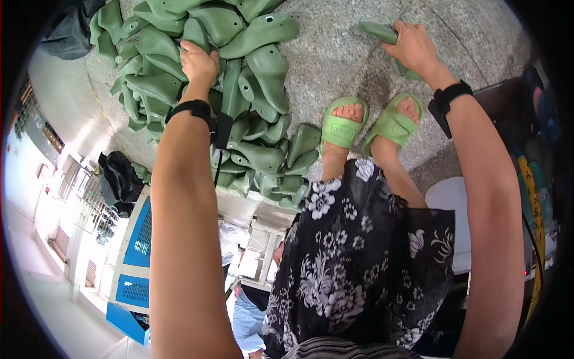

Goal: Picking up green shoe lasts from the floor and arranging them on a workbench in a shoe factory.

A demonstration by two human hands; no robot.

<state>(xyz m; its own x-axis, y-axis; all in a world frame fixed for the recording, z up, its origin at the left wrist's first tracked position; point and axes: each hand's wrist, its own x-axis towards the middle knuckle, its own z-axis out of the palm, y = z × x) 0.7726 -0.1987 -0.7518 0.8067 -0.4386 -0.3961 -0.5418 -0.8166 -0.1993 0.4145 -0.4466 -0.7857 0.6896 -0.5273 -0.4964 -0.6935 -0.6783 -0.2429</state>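
Observation:
A large heap of green plastic shoe lasts (257, 152) lies on the speckled stone floor to my left. At the far part of the heap, my left hand (199, 61) is closed round one shoe last (194, 33), whose end points away from me. Off to the right, apart from the heap, my right hand (415, 49) grips another green shoe last (376, 31) from above. This last is close to the floor; whether it touches cannot be made out. My palm and fingers hide its middle, and its other end shows below the hand. Black bands are strapped on both wrists.
My feet in green sandals (344, 128) stand between the heap and my right arm. A round white seat (442, 200) is by my right leg. Black bags (116, 179) and a machine with blue panels (133, 290) are at left. Someone in light blue trousers (248, 323) is behind me.

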